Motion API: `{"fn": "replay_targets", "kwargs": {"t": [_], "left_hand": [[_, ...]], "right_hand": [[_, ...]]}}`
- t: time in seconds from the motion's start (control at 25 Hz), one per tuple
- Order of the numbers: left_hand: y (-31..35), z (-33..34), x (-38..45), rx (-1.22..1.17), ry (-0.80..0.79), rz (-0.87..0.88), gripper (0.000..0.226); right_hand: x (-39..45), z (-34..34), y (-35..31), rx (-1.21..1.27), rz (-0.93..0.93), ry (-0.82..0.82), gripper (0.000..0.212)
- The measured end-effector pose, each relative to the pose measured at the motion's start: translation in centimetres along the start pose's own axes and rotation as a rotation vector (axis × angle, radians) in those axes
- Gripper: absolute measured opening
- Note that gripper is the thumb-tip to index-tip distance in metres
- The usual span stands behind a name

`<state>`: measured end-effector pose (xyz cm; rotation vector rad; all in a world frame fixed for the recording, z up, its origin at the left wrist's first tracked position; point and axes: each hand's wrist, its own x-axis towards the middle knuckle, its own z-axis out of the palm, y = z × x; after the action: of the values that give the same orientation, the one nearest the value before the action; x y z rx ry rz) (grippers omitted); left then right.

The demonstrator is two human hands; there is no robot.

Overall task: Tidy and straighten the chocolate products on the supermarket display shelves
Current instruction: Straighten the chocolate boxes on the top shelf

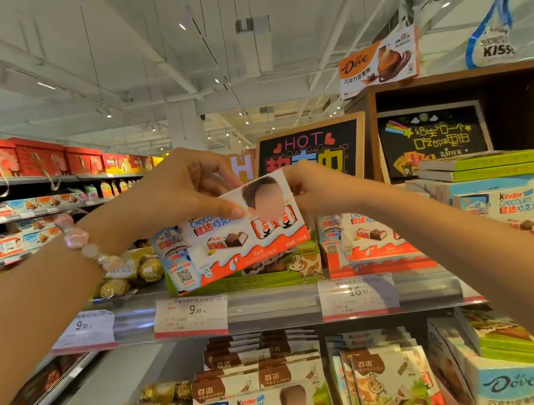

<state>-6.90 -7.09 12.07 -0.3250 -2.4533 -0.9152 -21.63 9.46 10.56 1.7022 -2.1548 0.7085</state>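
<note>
A white and orange Kinder chocolate box (230, 242) is held tilted in front of the top shelf, its right end higher. My left hand (176, 193) pinches its upper edge with thumb on the front face. My right hand (309, 186) grips the box's upper right corner from behind. Behind the box, a green display tray (264, 278) stands on the shelf. More Kinder boxes (372, 239) stand upright to the right of it.
Ferrero Rocher packs (131, 272) sit left of the tray. The shelf rail (267, 310) carries price tags. Chalkboard signs (312, 148) stand behind. Green and blue boxes (484, 168) are stacked at right. Lower shelves hold brown chocolate packs (265, 373) and Dove boxes (509, 384).
</note>
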Motion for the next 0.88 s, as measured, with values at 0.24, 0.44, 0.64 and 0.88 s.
{"fn": "replay_targets", "kwargs": {"t": [0.24,0.44,0.64,0.88], "left_hand": [[0.9,2.1,1.2,-0.016,0.015,0.037,0.025],[1.8,3.9,2.7,-0.063,-0.01,0.058,0.023],[2.6,4.5,3.8,0.046,-0.019,0.117,0.045],[0.0,3.3,3.2,0.468,-0.17,-0.007,0.053]], "right_hand": [[-2.6,-5.0,-1.0,0.296,0.06,-0.103,0.048],[-4.2,-5.5,-0.7,0.281,0.09,-0.065,0.058],[-7.0,-8.3,0.5,0.151,0.079,0.0,0.032],[-10.8,-11.5,3.0,0.132,0.255,0.076,0.026]]}}
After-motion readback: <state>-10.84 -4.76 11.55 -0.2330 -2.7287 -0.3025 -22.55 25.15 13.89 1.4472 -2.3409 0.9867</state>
